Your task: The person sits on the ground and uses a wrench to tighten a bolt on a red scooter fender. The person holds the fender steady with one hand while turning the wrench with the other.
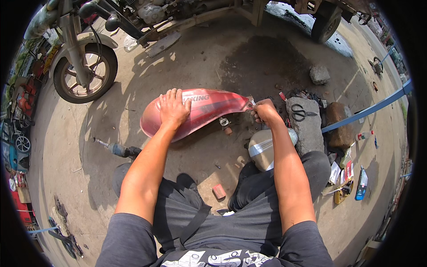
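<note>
A red, scuffed fuel tank lies on its long body across the ground before me. My left hand lies on its broad left end with the fingers out flat. My right hand is closed at the narrow right end, by a metal tab, on something I cannot make out. A metal fitting shows beneath the tank's lower edge.
A motorcycle front wheel and frame stand beyond. Black scissors lie on a stone block beside a brown rock and a tan round object. A power tool lies left; a blue strap stretches right.
</note>
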A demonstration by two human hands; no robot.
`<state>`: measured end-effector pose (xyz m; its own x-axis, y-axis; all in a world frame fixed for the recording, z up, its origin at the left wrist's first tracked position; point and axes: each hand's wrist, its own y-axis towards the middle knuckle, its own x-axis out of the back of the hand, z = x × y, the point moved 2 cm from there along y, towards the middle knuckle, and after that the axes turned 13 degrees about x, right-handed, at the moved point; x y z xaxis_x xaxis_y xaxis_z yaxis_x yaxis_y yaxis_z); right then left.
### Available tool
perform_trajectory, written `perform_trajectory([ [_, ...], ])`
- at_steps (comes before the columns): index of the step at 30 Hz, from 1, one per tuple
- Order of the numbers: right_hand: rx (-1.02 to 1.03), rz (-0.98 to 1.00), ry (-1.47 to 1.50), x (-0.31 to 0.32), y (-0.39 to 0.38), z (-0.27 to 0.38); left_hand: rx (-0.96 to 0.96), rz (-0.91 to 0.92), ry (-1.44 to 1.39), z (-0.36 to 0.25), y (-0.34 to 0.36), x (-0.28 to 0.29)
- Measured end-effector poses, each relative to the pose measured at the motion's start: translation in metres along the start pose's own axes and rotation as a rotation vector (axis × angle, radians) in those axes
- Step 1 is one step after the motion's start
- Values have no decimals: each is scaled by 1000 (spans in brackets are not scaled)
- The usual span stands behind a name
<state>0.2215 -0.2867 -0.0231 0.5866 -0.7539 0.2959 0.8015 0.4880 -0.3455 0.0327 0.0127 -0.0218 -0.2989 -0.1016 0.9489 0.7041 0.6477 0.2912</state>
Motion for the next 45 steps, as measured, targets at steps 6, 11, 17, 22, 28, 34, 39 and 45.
perform_trajectory([
  [6, 324, 166, -276, -9, -4, 8, -3, -19, -12, 1, -3, 3],
  [11, 388, 94, -447, -18, 4, -18, -7, -11, -7, -4, -3, 8],
  [17, 431, 65, -393, -37, 7, -35, -22, -33, 18, -5, -4, 8],
  [22, 395, 66, -361, -47, 3, -21, -47, -94, 13, -2, -4, 6],
  [28, 357, 2, -205, -47, 5, -13, -33, -55, 0, -3, -3, 4],
  [34, 373, -53, -122, -53, 8, -21, -38, -48, 5, -4, -3, 6],
  [39, 306, -65, 3, -55, 15, -37, -35, -40, 17, -4, -4, 6],
  [45, 230, -73, 222, -55, 20, -52, -21, -18, 17, -7, -5, 9],
])
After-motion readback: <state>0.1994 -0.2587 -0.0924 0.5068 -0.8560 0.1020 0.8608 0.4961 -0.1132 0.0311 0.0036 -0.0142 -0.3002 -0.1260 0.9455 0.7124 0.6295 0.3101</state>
